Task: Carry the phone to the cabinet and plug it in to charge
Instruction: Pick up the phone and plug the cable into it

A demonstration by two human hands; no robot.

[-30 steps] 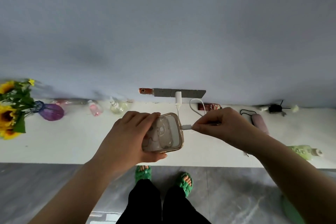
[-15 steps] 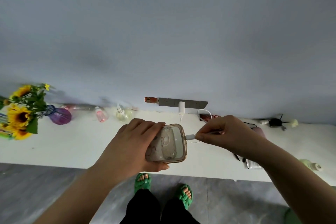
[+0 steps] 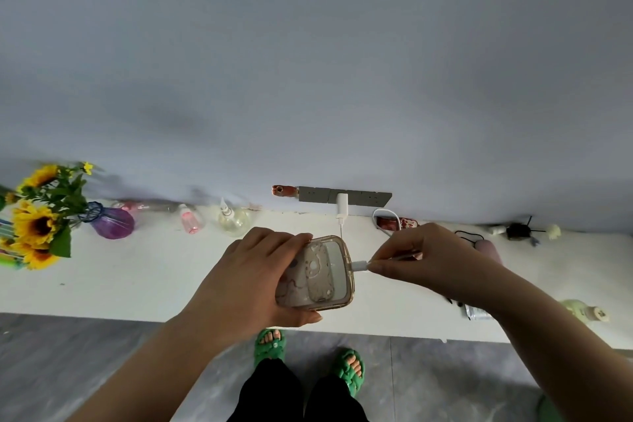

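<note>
Left hand wrapped around a phone in a clear, amber-edged case, back side up, fingers curled over the far long edge and thumb under the near one. Held above the front half of the white cabinet top, apart from its surface.

Right hand pinched shut on the white connector of a charging cable, thumb and forefinger closed just behind the plug. Plug tip touching the right short edge of the phone; cannot tell whether seated in the port or only pressed against it.

White charger brick plugged into a grey socket strip at the base of the blue-grey wall, directly behind the phone. Thin white cable looping from below the brick toward the right hand.

Along the back of the cabinet top, left of the socket: a round clear spray bottle, a small pink bottle, a purple glass vase. Sunflowers at the far left. Near the right front edge, a pale yellow-green bottle lying on its side. Against the wall at the right, a small black object, too blurred to name.

Below, grey floor and two feet in green woven slippers, black trouser legs between the forearms.
</note>
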